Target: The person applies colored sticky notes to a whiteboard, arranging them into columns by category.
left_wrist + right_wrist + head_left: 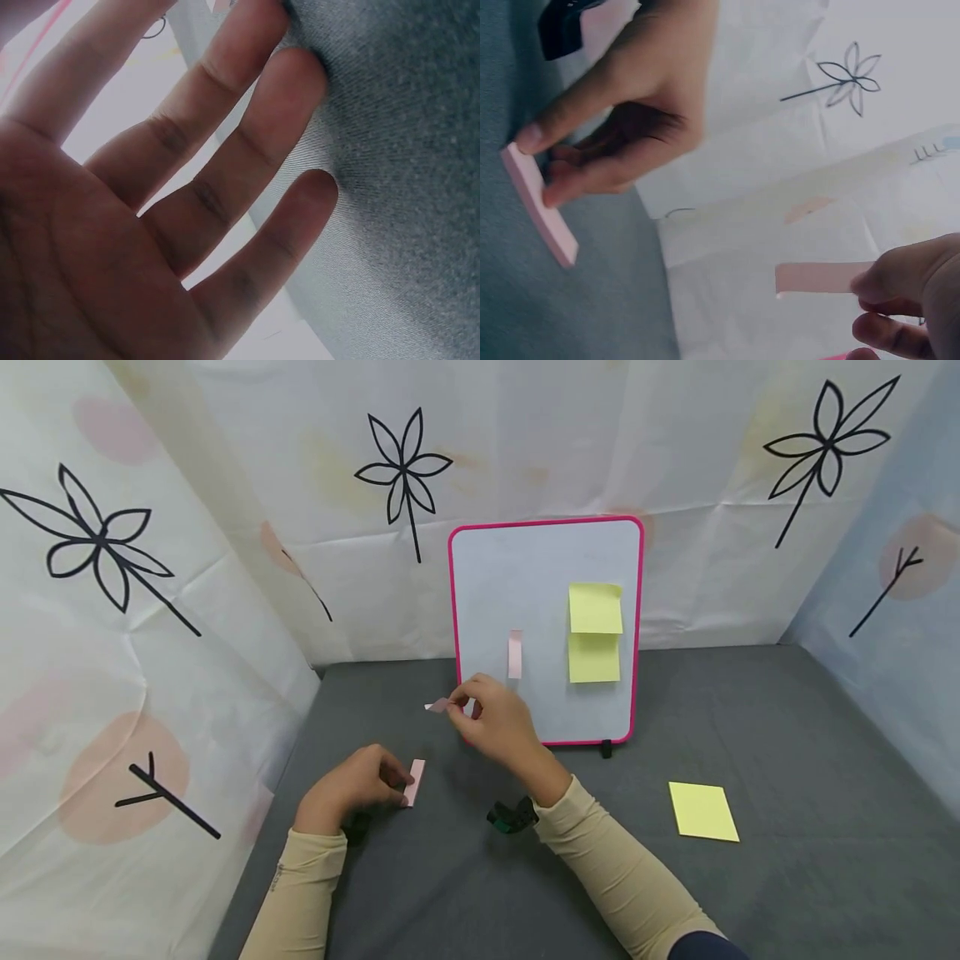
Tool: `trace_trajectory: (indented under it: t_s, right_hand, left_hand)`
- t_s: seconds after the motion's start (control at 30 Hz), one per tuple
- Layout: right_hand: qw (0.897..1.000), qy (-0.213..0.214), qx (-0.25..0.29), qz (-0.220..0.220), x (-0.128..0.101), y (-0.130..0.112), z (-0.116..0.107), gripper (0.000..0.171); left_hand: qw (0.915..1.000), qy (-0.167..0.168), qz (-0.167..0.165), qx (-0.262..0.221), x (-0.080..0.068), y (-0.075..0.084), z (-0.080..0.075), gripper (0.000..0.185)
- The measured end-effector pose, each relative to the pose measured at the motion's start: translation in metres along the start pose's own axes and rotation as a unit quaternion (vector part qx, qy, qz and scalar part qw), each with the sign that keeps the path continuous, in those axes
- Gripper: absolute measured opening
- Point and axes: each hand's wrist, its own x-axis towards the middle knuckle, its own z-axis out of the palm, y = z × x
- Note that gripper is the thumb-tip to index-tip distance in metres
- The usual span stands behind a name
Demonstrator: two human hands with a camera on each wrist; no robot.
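On the grey table my left hand (354, 787) holds a narrow pad of pink sticky notes (415, 783) between thumb and finger. The right wrist view shows the pad's thickness, with the thumb at one end. My right hand (501, 720) pinches a single pink sticky strip (814, 277) by one end, its free end pointing left. This hand is in front of the lower left corner of a pink-framed whiteboard (543, 568). Another pink strip (514, 654) is stuck upright on the board. In the left wrist view the other left fingers (289, 97) extend, their tips by the cloth.
Two yellow sticky notes (595, 633) are on the board's right half, one above the other. A yellow square pad (703, 812) lies on the table at the right. White cloth walls (540, 460) with leaf drawings stand around the grey table (810, 893).
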Motion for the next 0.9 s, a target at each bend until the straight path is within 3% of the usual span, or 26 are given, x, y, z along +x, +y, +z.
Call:
trace_trajectory:
  t_s: [0.2,0.5,0.73,0.9]
  right_hand:
    - [0.998,0.057,0.019,-0.005,0.008,0.001,-0.012,0.009]
    - [0.988,0.142,-0.039,-0.041,0.015,0.004,-0.025,0.008]
    - [0.972,0.197,-0.098,-0.084,0.019,0.014,-0.041,0.008]
    - [0.965,0.222,-0.112,-0.082,0.024,0.021,-0.055,0.01]
  left_hand:
    - [0.9999,0.006,-0.009,0.008,-0.002,-0.003,0.0,0.022]
    - [0.9996,0.014,-0.008,0.022,-0.003,-0.002,0.002,0.024]
    - [0.9997,0.011,0.007,0.021,-0.001,-0.001,0.004,0.022]
    - [0.9998,0.007,0.007,0.019,0.002,0.001,0.004,0.024]
